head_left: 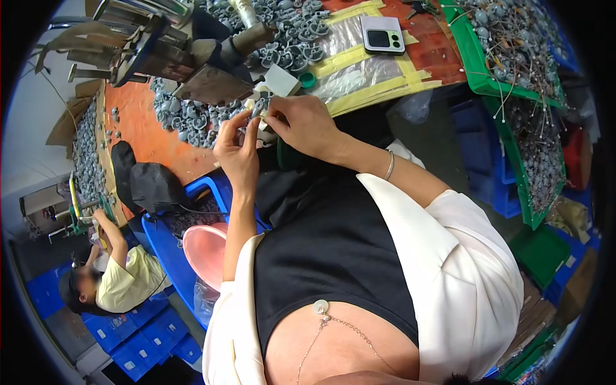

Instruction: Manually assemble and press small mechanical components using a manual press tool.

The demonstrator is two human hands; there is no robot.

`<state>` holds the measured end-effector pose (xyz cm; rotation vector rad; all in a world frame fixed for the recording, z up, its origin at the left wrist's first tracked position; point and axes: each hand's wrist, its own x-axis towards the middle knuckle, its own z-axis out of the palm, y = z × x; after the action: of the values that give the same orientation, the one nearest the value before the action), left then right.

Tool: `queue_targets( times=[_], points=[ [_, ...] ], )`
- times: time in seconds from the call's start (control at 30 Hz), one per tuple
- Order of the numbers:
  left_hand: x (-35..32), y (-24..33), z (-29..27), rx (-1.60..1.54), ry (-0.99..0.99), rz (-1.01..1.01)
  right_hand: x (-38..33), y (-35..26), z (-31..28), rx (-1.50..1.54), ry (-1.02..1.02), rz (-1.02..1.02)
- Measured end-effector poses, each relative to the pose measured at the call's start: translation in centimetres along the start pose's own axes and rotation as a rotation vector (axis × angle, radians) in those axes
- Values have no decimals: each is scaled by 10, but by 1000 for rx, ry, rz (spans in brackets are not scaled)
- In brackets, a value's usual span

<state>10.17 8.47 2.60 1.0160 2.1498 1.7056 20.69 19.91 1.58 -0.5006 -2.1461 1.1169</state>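
My left hand (236, 146) pinches a small grey plastic part (260, 106) between thumb and fingertips. From the other side, my right hand (304, 123) closes thumb and finger on the same part. Both hands are just in front of the metal head of a bench machine (215, 77), at the table's near edge. Fingers cover much of the part, so its full shape is hidden. Close by are a pale square block (280, 81) and a small green cap (307, 80).
Grey parts (186, 119) lie heaped around the machine on the orange table (138, 96). A phone (382, 35) rests on yellow-taped sheeting. Green trays (478, 70) of wired parts stand right. A pink bowl (204, 247) sits by a blue crate (165, 247). Another person (131, 276) works at left.
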Motion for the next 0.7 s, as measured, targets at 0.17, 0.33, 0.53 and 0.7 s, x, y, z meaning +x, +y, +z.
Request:
queue_targets(
  times=[0.17,0.33,0.53,0.7],
  points=[
    [18,-5,1,229,-13,133,9,1,10,-208,14,-5],
    [23,1,-3,304,-63,129,8,0,4,-181,-26,31],
    [17,6,3,356,-15,158,40,14,-34,-67,21,26],
    [17,8,5,356,26,156,138,20,-87,680,53,170]
  ],
)
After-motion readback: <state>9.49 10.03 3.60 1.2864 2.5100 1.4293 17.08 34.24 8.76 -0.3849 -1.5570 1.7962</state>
